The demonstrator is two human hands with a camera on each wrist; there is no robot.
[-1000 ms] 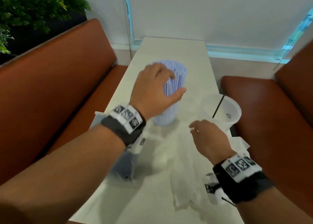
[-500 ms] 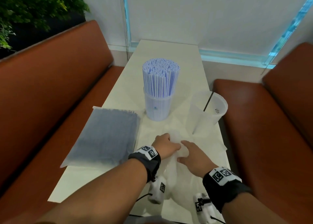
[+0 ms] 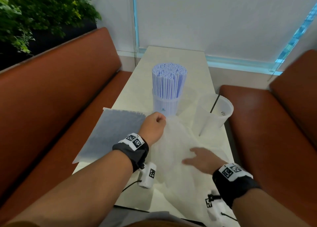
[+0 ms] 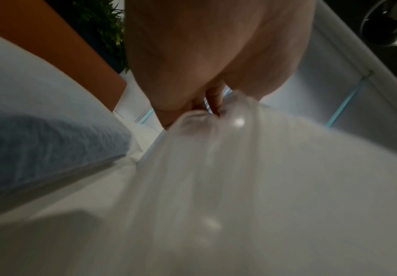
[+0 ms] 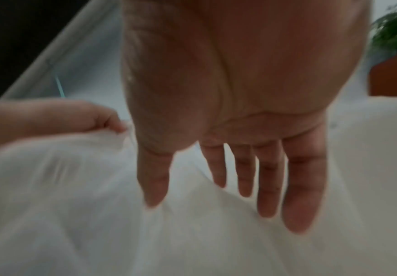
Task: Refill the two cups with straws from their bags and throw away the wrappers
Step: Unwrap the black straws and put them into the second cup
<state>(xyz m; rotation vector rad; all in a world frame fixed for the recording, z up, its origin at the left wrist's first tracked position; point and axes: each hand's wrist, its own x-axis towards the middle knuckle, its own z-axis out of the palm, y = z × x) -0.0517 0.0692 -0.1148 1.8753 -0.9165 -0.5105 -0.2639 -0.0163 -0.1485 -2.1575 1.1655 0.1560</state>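
A clear cup (image 3: pixel 166 104) packed with blue-striped straws (image 3: pixel 169 79) stands mid-table. To its right leans a second clear cup (image 3: pixel 216 113) holding one black straw (image 3: pixel 215 103). An empty clear wrapper (image 3: pixel 178 151) lies crumpled on the near part of the table. My left hand (image 3: pixel 154 127) pinches its far end, fingers curled round the gathered plastic (image 4: pixel 216 130). My right hand (image 3: pixel 199 159) hovers flat over the wrapper (image 5: pixel 98 205) with straight, spread fingers (image 5: pixel 268 186), holding nothing. A full bag of dark straws (image 3: pixel 113 134) lies at the left.
The white table (image 3: pixel 171 56) is narrow, flanked by brown bench seats, one on the left (image 3: pixel 51 92), one on the right (image 3: pixel 267 123). A plant (image 3: pixel 34 12) stands behind the left bench. A white wall and window frame close off the far end.
My left hand left the filled cup, dropped to the wrapper, and now lifts its end away from me. My right hand opened flat over the plastic.
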